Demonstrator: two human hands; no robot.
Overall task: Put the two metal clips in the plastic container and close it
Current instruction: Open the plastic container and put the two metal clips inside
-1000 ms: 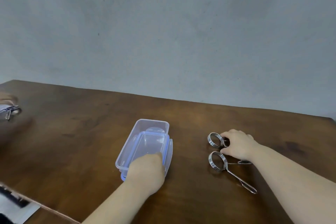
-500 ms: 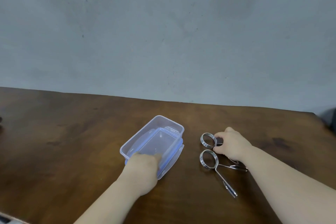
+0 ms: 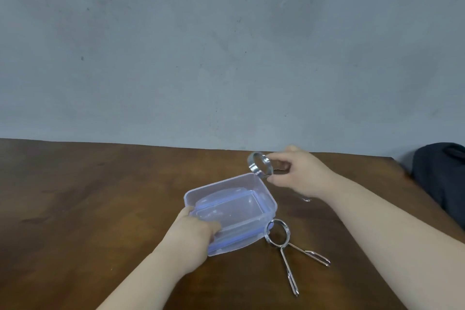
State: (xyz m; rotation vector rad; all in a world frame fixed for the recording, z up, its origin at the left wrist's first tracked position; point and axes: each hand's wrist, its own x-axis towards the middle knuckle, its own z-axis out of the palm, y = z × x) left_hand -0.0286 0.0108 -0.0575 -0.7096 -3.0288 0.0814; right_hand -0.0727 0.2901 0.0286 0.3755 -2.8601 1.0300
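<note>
A clear plastic container (image 3: 261, 190) with nothing inside sits on its blue-edged lid (image 3: 232, 246) on the brown table. My left hand (image 3: 193, 234) grips the container's near left corner. My right hand (image 3: 299, 173) holds one metal clip (image 3: 260, 166) by its coiled ring, raised just above the container's far right corner. The tips of that clip's handles poke out under my wrist. The second metal clip (image 3: 284, 241) lies flat on the table against the container's right side, its two long handles pointing toward me.
A dark bag or cloth (image 3: 442, 178) rests at the table's right edge. The grey wall stands close behind the table's far edge (image 3: 176, 145). Bare brown tabletop (image 3: 75, 196) stretches to the left of the container.
My right hand has lifted one clip off the table and carried it toward the container. The container has turned under my left hand. The view has shifted right.
</note>
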